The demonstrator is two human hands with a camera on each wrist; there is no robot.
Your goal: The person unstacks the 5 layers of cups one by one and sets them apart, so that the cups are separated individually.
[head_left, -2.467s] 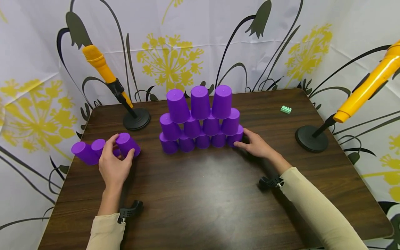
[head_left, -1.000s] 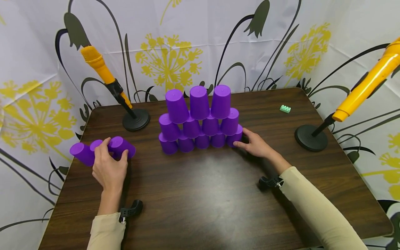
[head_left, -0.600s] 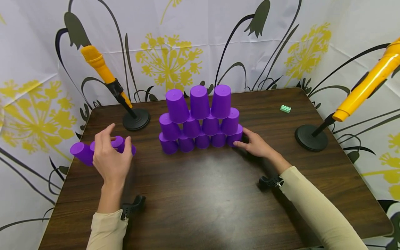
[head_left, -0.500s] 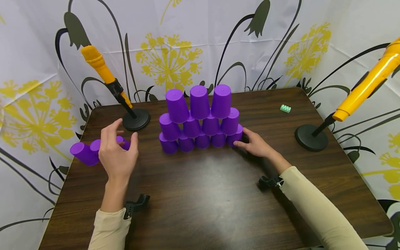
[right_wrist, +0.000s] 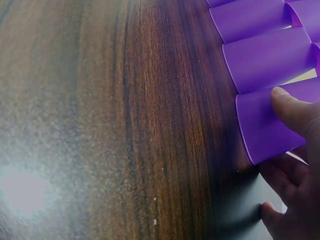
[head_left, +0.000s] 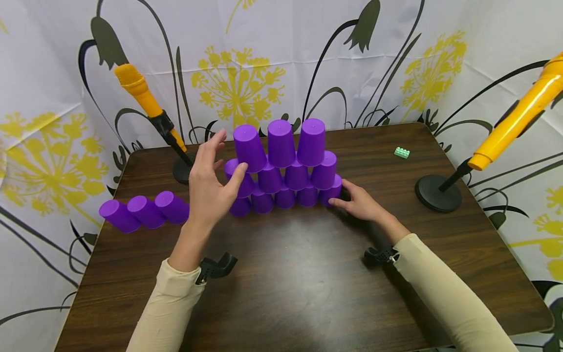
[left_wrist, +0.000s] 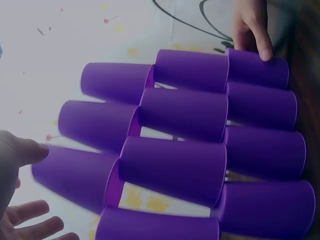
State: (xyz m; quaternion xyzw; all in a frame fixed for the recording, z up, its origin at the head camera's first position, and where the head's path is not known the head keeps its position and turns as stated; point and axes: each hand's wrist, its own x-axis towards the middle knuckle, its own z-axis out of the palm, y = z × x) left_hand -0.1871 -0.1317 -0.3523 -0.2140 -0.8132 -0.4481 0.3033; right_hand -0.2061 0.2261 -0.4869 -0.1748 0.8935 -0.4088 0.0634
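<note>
Upside-down purple cups stand in a three-tier wall mid-table, with three on top. Beside the top tier's left cup (head_left: 249, 149), my left hand (head_left: 212, 188) is raised with thumb and fingers spread apart. In the left wrist view, its thumb (left_wrist: 25, 150) is right by that cup; whether it touches I cannot tell. My right hand (head_left: 362, 204) grips the bottom tier's right end cup (head_left: 331, 192). The right wrist view has the thumb (right_wrist: 290, 107) on that cup's near side and fingers behind it. Farther left, three upside-down cups (head_left: 146, 211) stand in a row.
A yellow microphone-like stick on a black stand (head_left: 181, 171) is behind my left hand, partly hidden by it. A similar stand (head_left: 440, 194) is at the right. A small green toy brick (head_left: 402, 153) lies near the back right. A patterned curtain hangs behind the table.
My left hand slid a cup left against the other two, let go of it, then moved right and up to the cup wall. The right hand has kept its place.
</note>
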